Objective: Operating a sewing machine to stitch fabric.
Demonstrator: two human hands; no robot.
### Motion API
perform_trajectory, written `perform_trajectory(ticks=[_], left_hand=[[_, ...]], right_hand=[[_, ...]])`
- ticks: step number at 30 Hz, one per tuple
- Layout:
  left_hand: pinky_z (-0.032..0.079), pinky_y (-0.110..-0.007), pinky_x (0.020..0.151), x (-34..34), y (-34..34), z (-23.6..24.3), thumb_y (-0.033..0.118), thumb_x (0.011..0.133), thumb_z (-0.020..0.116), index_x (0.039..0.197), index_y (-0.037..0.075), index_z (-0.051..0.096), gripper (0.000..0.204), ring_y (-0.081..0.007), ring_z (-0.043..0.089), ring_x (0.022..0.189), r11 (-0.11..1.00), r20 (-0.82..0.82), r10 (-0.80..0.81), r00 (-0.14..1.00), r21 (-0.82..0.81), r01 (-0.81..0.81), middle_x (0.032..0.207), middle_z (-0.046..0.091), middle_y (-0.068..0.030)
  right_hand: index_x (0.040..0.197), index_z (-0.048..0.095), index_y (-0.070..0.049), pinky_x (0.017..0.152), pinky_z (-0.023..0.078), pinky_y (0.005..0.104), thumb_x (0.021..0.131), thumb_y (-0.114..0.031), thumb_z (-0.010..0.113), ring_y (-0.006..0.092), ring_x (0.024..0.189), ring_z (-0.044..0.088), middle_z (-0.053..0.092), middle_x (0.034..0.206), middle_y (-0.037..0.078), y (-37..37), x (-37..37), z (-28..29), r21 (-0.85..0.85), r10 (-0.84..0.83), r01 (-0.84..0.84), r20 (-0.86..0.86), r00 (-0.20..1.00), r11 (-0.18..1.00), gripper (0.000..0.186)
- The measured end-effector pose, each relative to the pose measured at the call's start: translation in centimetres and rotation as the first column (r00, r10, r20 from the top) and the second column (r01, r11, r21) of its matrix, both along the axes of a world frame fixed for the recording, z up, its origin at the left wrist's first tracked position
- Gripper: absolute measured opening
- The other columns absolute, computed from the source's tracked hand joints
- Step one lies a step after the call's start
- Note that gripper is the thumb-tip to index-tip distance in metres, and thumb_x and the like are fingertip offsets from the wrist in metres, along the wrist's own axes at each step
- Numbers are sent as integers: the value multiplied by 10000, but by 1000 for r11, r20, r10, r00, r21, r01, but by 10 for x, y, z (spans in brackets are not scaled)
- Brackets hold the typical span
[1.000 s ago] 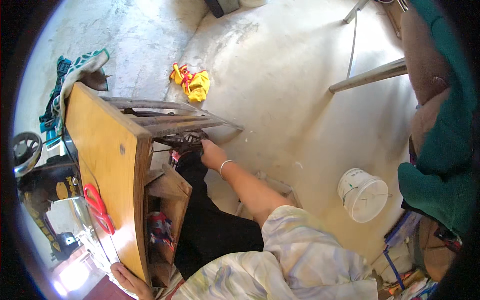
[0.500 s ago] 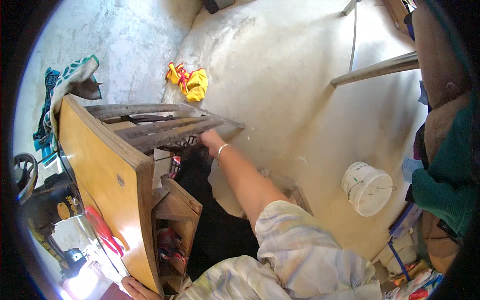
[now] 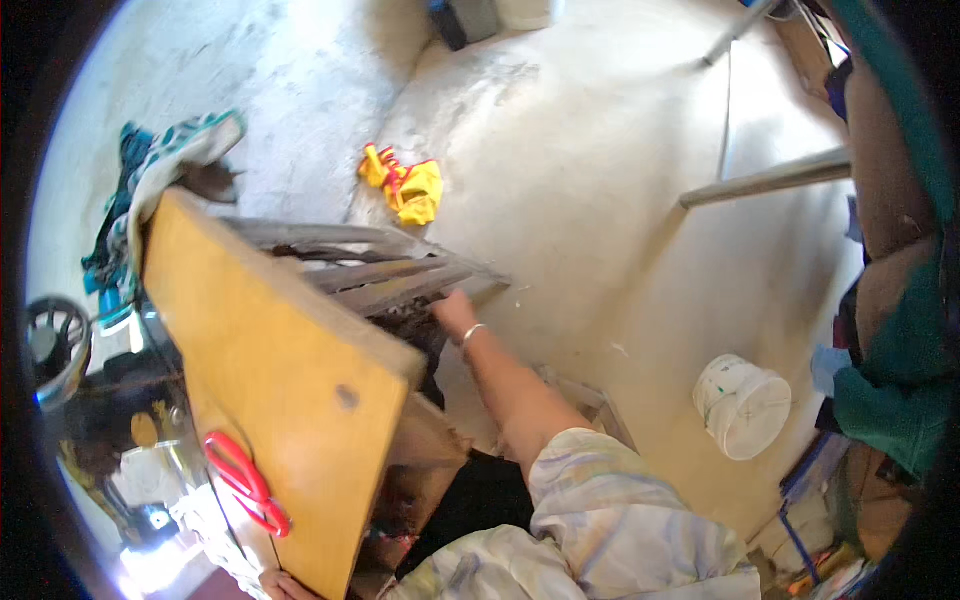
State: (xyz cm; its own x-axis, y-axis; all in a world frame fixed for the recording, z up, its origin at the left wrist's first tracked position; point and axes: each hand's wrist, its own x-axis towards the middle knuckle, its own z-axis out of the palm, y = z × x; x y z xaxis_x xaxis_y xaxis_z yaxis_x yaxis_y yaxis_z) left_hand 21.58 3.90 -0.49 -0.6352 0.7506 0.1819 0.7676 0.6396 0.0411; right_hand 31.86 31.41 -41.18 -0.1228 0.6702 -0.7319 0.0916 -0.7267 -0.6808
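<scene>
My right arm reaches down beside the sewing machine table. My right hand [image 3: 455, 315] is at the grey slatted frame [image 3: 400, 285] below the tabletop, its fingers mostly hidden in the dark parts there. At the lower left, my left hand [image 3: 285, 586] holds the near edge of the yellow wooden tabletop [image 3: 290, 370]; only some fingers show. Red-handled scissors [image 3: 248, 485] lie on the tabletop, left of its middle. A black sewing machine [image 3: 125, 425] with gold decoration and a handwheel [image 3: 55, 345] is at the left. Black cloth [image 3: 480, 510] lies below my right arm.
Patterned cloth [image 3: 185, 150] drapes over the tabletop's far corner. A yellow and red cloth [image 3: 408, 188] lies on the floor by the wall. A white bucket [image 3: 740, 408] is at the right, near piled fabrics [image 3: 900, 400]. Metal legs [image 3: 770, 180] stand at the far right.
The view has shifted, so most things sit lower and further right. The tabletop shows more of its upper face and covers more of the wooden drawer below. Both hands stay at the same places.
</scene>
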Motion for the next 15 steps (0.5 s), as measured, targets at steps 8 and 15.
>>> perform_trajectory(ticks=[8, 15], left_hand=[[312, -355, 572, 6, 15, -2, -34, 768, 444, 758, 25, 451, 60, -268, 398, 613, 957, 78, -267, 960, 134, 255, 677, 429, -119], [352, -362, 630, 4, 11, 11, -14, 753, 529, 773, 30, 524, 48, -282, 476, 684, 895, 235, -373, 897, 347, 281, 736, 515, -120]], right_hand=[[930, 587, 60, 747, 460, 371, 697, -101, 640, 295, 847, 592, 620, 895, 175, -51, 1, 58, 255, 433, -388, -147, 890, 885, 288], [939, 593, 45, 743, 463, 346, 732, -84, 622, 257, 836, 595, 626, 897, 144, -62, 194, 122, 584, 688, -596, 85, 721, 552, 246]])
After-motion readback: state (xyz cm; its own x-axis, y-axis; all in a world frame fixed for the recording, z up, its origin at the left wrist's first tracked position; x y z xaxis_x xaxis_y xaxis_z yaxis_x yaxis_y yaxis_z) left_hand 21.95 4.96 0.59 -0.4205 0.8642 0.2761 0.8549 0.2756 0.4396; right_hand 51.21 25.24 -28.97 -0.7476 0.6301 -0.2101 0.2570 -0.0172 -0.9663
